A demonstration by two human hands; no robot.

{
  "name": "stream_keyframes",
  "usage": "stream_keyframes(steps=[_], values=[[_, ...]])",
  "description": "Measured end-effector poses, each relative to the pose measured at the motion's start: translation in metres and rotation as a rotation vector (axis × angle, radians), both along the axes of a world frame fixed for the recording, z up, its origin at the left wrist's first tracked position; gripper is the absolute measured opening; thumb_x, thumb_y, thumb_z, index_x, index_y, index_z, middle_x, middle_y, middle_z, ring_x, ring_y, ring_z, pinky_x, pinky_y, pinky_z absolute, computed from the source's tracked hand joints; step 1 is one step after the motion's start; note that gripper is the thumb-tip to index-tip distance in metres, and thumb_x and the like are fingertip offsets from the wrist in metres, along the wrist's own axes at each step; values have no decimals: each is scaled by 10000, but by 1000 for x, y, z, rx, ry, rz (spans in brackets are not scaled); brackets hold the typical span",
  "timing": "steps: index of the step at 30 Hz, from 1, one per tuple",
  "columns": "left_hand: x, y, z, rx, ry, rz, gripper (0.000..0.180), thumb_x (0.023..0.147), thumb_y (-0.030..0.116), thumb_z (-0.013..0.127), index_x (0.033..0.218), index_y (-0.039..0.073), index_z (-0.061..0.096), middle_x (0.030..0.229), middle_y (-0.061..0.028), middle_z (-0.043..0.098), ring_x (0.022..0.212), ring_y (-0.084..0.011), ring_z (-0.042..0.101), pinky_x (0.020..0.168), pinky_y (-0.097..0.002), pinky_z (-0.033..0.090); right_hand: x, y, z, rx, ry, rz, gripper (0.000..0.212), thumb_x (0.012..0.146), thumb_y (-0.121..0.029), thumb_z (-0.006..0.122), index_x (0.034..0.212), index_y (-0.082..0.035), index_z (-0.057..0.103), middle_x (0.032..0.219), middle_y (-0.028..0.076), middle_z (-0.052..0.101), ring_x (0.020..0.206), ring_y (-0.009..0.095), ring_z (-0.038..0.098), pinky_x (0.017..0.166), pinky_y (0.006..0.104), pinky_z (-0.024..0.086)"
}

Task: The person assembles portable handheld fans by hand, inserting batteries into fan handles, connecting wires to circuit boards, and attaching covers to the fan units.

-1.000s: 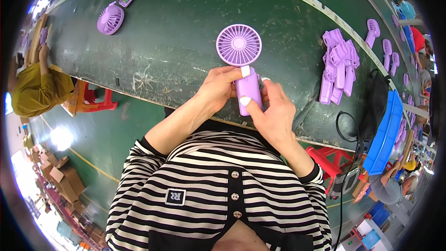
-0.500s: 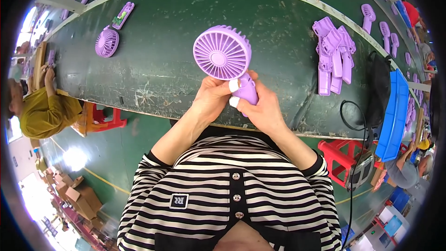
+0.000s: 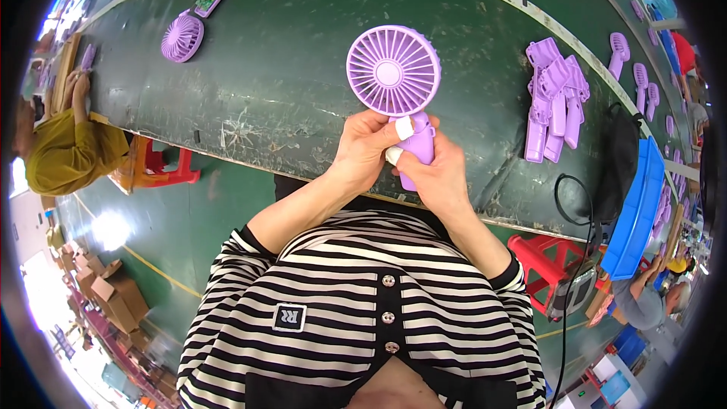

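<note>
Between both hands I hold a purple handheld fan (image 3: 394,72) upright over the near part of the green bench, its round grille facing up toward me. My left hand (image 3: 369,144) grips the top of the handle just below the grille, with a white-wrapped thumb pressed across it. My right hand (image 3: 437,167) closes round the handle from the other side, its white-wrapped thumb lower down. The fingers behind the handle are mostly hidden. Off to the left lie a purple fan head (image 3: 182,38) and an open handle shell with a green circuit board (image 3: 208,1).
A pile of purple handle shells (image 3: 556,98) lies on the bench (image 3: 288,53) at the right. Beyond it are a black bag (image 3: 617,159), a blue bin (image 3: 634,212) and a black cable (image 3: 564,182). A red stool (image 3: 541,265) stands below; a co-worker in a mustard top (image 3: 76,151) sits at left.
The fan has turned more upright, its grille facing me more squarely. It and both hands sit slightly further right in view. The whole view has shifted and tilted a little.
</note>
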State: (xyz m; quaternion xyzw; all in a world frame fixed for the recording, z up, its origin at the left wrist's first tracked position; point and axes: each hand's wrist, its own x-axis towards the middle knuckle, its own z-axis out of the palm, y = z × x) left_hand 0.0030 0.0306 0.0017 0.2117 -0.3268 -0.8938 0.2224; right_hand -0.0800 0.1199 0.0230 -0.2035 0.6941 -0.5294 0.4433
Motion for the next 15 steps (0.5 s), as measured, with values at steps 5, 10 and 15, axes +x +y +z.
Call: stream_keyframes(steps=[5,10,15], values=[[-2,-1,-2,17,-68,3,263,832,135,582,1034,-34,576,985,-166,620,894,-200,605,803,-321,492,-5,-1,-4,-3,-57,20,239,740,-71,656,928,42,561,756,75,609,620,130,596,540,254,515],[-9,-7,-2,68,-215,-17,289,841,108,554,1092,-33,537,1015,-170,610,920,-193,595,800,-315,489,-13,-7,-6,11,-217,5,222,744,-70,649,911,45,559,755,97,610,612,152,605,544,261,520],[-2,-9,-8,-17,-146,-91,329,819,80,552,1125,-36,511,1047,-178,601,933,-192,592,795,-314,492,-17,-5,-9,-13,-269,30,229,737,-42,605,939,46,542,758,103,609,613,166,610,556,271,523]])
